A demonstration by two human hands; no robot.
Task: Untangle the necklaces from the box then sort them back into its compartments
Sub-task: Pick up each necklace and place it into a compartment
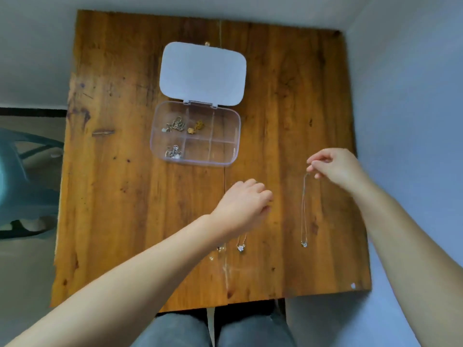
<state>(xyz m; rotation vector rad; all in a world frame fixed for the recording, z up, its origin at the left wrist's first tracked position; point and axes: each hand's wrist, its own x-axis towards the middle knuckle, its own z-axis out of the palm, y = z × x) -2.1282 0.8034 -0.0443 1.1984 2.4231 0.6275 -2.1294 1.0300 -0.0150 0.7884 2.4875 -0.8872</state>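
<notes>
A clear plastic box [235, 136] with six compartments lies open on the wooden table [120, 196], its lid [203, 73] flat behind it. Three compartments on its left side hold coiled necklaces: silver [175, 125], gold [196, 126] and silver [173, 152]. My right hand [335, 167] pinches the top of a thin silver necklace [304, 211] stretched toward me, its pendant near the table. My left hand [243, 204] is closed over another thin necklace, whose pendant [241, 247] shows below my wrist. Small pieces lie beside it [220, 248].
A teal plastic chair [22, 176] stands left of the table. Pale walls close in behind and to the right. My knees in grey trousers [215, 329] sit under the table's near edge.
</notes>
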